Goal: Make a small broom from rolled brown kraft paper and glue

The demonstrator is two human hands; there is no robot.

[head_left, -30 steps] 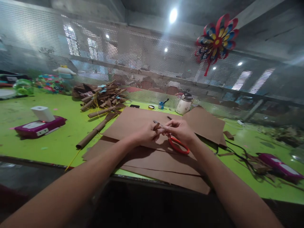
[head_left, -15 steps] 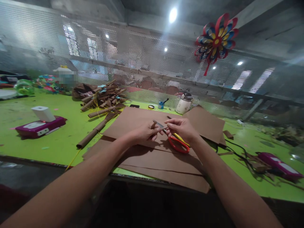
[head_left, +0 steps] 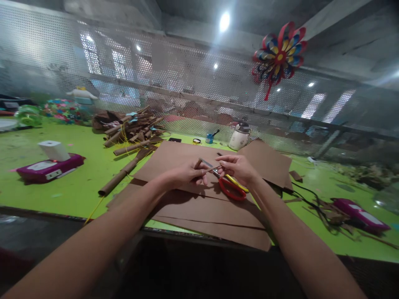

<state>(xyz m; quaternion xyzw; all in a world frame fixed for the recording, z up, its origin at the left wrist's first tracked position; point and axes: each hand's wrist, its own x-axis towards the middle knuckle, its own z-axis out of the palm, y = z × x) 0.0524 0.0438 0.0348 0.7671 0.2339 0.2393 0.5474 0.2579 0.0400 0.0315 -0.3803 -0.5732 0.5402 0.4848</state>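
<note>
A thin brown strip (head_left: 213, 168) sits at the centre of the frame, stretched between the fingertips of the left hand (head_left: 186, 172) and the right hand (head_left: 239, 167), each pinching one end narrowly. A second brown bit juts above the left fingers; whether it belongs to the same piece, I cannot tell. The strip looks like paper: probably almost weightless, pliable, easily creased or torn and not slippery, so a light pinch near each end should suit it. Just below it, scissors (head_left: 222, 188) with red and yellow handles lie over brown sheets (head_left: 177, 154). Farther out, a brown tube (head_left: 116, 181) lies left of centre and a white bottle (head_left: 239, 138) stands right of upper centre.
</note>
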